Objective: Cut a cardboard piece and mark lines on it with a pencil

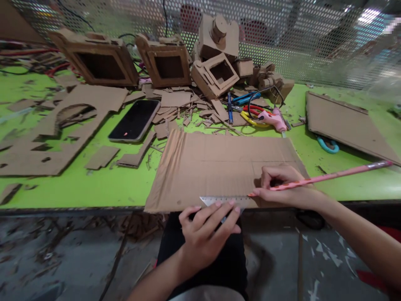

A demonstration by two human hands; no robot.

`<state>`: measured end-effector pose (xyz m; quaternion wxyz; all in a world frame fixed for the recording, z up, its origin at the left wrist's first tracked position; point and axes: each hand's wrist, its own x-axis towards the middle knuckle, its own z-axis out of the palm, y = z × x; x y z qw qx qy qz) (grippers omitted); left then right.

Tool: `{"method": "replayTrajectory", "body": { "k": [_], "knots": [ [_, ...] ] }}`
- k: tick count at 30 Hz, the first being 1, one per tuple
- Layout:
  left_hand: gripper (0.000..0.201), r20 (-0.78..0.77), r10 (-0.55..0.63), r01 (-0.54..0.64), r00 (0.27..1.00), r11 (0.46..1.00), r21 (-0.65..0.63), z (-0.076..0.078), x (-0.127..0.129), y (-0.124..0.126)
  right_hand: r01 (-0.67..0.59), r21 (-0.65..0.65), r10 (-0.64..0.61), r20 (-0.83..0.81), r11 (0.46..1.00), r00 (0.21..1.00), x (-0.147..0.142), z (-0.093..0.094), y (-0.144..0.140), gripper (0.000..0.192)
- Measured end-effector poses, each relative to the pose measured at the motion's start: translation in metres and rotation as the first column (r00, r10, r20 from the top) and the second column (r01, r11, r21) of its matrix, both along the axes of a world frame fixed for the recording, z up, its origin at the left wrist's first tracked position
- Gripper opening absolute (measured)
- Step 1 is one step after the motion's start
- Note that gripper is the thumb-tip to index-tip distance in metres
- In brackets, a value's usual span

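Observation:
A sheet of brown cardboard (216, 171) lies at the table's front edge, with faint pencil lines across it and creases along its left side. My left hand (206, 234) holds a clear triangular set square (208, 200) down against the near part of the sheet, fingers spread over it. The set square's straight edge with marks faces away from me. In my right hand (285, 186), a pink pencil (338, 172) is pinched, its tip touching the cardboard by the right end of that edge. The hand's side rests on the sheet.
Behind the sheet lie cardboard scraps (175, 100), a blue pen (230, 108), yellow-handled scissors (255, 121) and a pink glue gun (274, 119). A phone (134, 121) and a cut cardboard panel (34, 150) are left. Cardboard camera models (169, 67) stand behind; another cardboard piece (347, 125) is right.

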<state>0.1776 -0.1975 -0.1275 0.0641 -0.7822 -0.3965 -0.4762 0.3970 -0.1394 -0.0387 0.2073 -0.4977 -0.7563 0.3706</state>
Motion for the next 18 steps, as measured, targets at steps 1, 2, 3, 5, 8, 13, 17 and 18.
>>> {"method": "replayTrajectory", "body": {
  "k": [1, 2, 3, 5, 8, 13, 17, 18],
  "knots": [
    [0.021, 0.000, -0.001, 0.001, 1.000, 1.000, 0.001, 0.000, 0.000, 0.000, 0.004, 0.003, -0.004, 0.001, 1.000, 1.000, 0.001, -0.001, -0.001, 0.033],
    [0.021, 0.000, -0.004, 0.004, 1.000, 1.000, 0.003, 0.000, 0.000, 0.000, 0.009, 0.004, -0.009, -0.004, 1.000, 1.000, 0.002, -0.001, -0.002, 0.034],
    [0.021, 0.000, -0.007, 0.007, 1.000, 1.000, 0.005, 0.000, 0.000, 0.000, 0.013, 0.000, -0.013, -0.013, 1.000, 1.000, 0.002, -0.002, -0.003, 0.034],
    [0.021, -0.001, -0.008, 0.008, 1.000, 1.000, 0.003, 0.000, 0.000, 0.000, 0.011, -0.007, -0.011, -0.042, 1.000, 0.999, 0.001, -0.003, -0.004, 0.035],
    [0.022, -0.008, -0.002, 0.002, 1.000, 1.000, -0.010, 0.001, 0.000, -0.001, -0.005, 0.020, 0.006, -0.049, 1.000, 0.999, -0.002, -0.004, -0.002, 0.034],
    [0.023, -0.044, 0.002, -0.002, 0.999, 1.000, -0.009, 0.000, -0.001, -0.001, -0.008, 0.083, 0.010, -0.020, 0.997, 1.000, -0.005, -0.005, 0.003, 0.030],
    [0.031, -0.212, -0.029, 0.019, 0.977, 0.998, -0.051, 0.007, -0.001, 0.004, 0.042, -0.034, -0.047, -0.145, 0.999, 0.988, -0.011, -0.004, 0.004, 0.034],
    [0.033, -0.233, -0.040, 0.027, 0.972, 0.998, -0.060, 0.011, -0.001, 0.006, 0.069, -0.087, -0.084, -0.185, 0.994, 0.979, -0.014, -0.001, 0.006, 0.036]
  ]
}}
